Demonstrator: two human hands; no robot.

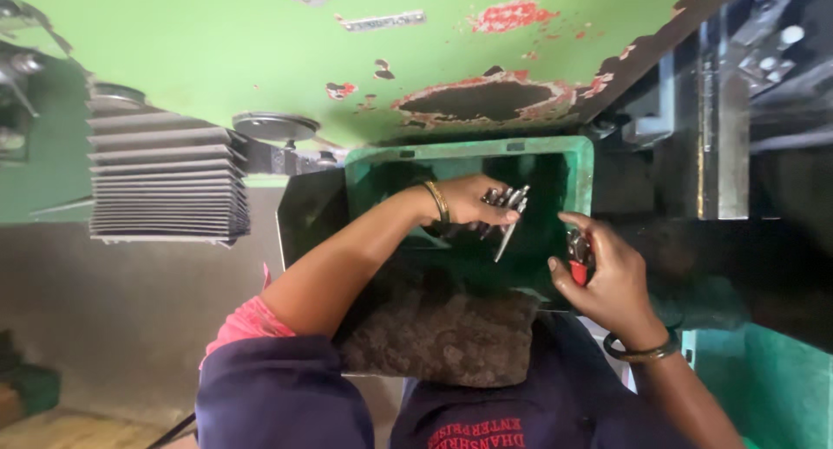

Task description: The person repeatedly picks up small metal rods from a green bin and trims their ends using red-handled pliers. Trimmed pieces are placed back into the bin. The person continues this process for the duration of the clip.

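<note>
From the head camera, one green plastic bin (468, 158) sits below the chipped green machine body (260, 50), its inside dark and its far rim catching light. How much lies in the bin cannot be told; the bottom is in shadow.

The left hand (473, 199) reaches into the bin, fingers (512, 213) clamped on a bunch of thin metal rods (508, 208). There are several rods, at least four, though an exact count cannot be made; one hangs lower than the rest, pointing down into the bin. A gold bangle (438, 202) rings that wrist.

The right hand (607, 280) hovers at the bin's near right corner, fingers curled around a small red-and-silver piece (579, 258), just beside the rods but not touching them. A dark bangle (642, 352) circles this wrist.

One rough brown pad (442, 332) lies against the bin's near wall, on the person's lap. A second green container (764, 388) shows at the lower right, contents out of sight. One grey ribbed bellows (165, 176) hangs at the left.
</note>
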